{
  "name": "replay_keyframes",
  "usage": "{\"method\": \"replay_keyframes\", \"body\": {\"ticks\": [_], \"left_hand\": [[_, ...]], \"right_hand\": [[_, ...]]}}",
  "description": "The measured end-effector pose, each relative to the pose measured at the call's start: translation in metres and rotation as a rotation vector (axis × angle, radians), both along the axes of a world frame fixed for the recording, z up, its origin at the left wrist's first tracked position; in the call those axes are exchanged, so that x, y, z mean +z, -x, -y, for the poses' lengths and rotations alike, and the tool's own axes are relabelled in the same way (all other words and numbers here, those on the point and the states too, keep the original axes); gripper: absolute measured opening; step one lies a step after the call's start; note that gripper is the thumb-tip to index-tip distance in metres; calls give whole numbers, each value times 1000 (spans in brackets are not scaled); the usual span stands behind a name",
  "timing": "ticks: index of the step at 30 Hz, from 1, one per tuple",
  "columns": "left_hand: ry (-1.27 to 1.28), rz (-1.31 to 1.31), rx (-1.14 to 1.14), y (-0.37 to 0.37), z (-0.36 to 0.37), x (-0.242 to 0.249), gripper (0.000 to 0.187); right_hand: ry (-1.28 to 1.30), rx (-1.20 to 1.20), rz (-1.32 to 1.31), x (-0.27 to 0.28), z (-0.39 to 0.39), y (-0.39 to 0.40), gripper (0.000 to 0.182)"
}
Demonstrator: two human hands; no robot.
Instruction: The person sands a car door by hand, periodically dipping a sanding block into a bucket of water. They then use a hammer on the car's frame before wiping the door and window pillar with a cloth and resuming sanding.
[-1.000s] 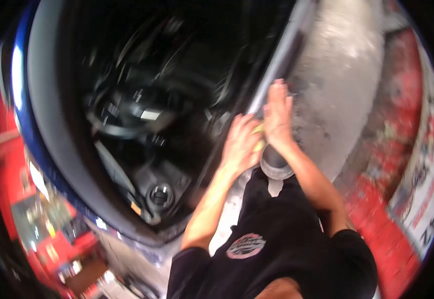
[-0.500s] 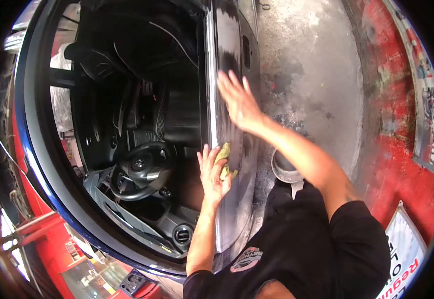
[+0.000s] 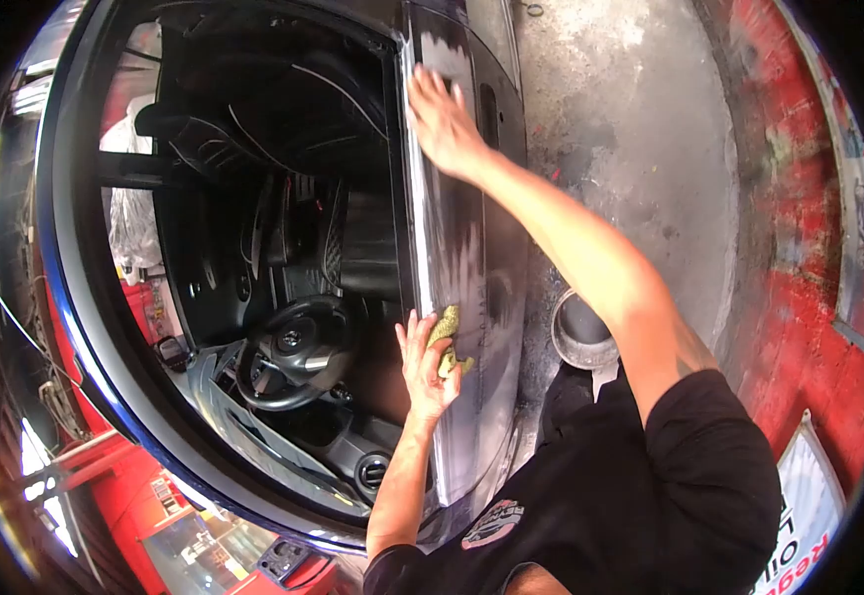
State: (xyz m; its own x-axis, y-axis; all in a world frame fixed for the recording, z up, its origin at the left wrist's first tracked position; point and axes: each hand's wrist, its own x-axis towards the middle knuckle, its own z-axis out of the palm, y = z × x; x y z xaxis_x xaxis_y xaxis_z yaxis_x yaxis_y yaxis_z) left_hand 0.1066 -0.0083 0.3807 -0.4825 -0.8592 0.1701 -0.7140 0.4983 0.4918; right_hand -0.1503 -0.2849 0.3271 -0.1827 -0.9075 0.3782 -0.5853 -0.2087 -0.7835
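1. Left hand [image 3: 426,365]: fingers closed on a yellow sponge [image 3: 446,335], pressing it against the car door [image 3: 471,258] just beside its window edge.
2. Right hand [image 3: 442,124]: open, palm flat on the same door panel, well above the sponge.
3. Steering wheel [image 3: 288,352]: inside the cabin, left of the door.
4. Metal bucket [image 3: 582,332]: on the concrete floor [image 3: 630,149], right of the door.

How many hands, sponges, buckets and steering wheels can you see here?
Hands: 2, left hand and right hand
Yellow sponge: 1
Metal bucket: 1
Steering wheel: 1
Total: 5
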Motion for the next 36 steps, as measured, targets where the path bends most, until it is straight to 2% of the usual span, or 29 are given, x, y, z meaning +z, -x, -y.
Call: {"method": "replay_keyframes", "body": {"ticks": [2, 3, 7, 9, 11, 13, 15, 17, 20, 23, 26, 29, 32, 33, 35, 36], "left_hand": [[-9, 15, 3, -3, -1, -1, 35], [-11, 13, 3, -2, 0, -3, 35], [-7, 22, -9, -2, 0, -4, 37], [-9, 38, -13, -2, 3, -2, 38], [-26, 44, -7, -1, 0, -4, 38], [-2, 26, -28, -2, 0, -3, 39], [-3, 36, -31, -2, 3, -6, 39], [10, 78, -33, -3, -1, -6, 39], [3, 108, -30, -2, -1, -5, 38], [10, 115, -25, -2, -2, -7, 39], [19, 124, -29, -1, -2, -7, 40], [6, 129, -32, 0, -2, -6, 40], [12, 142, -33, 0, -1, -6, 40], [9, 144, -30, 2, 0, -6, 40], [15, 160, -31, 2, -2, -4, 40], [7, 171, -28, 0, -7, -3, 40]], "right_hand": [[10, -66, 150, 14, 10, -11, 64], [-5, -46, 200, 17, -15, -20, 64], [-28, 113, 136, -5, -140, -71, 66], [-12, 101, 15, -9, -115, -56, 63], [87, 5, 69, 0, -44, -24, 61], [123, -40, 103, -1, -15, -17, 61], [89, -33, 170, -8, -43, -34, 65], [23, 100, 92, -21, -114, -53, 69], [66, 123, 23, -20, -116, -43, 76], [108, 18, 105, -2, -26, -9, 66], [137, -34, 158, -1, -44, -26, 61], [85, 85, 89, -25, -134, -57, 67], [149, 95, -23, -26, -99, -35, 70], [167, 86, -33, -17, -75, -18, 66], [173, 10, 77, -6, -26, -9, 62], [183, -30, 101, -6, -26, -19, 60]]}}
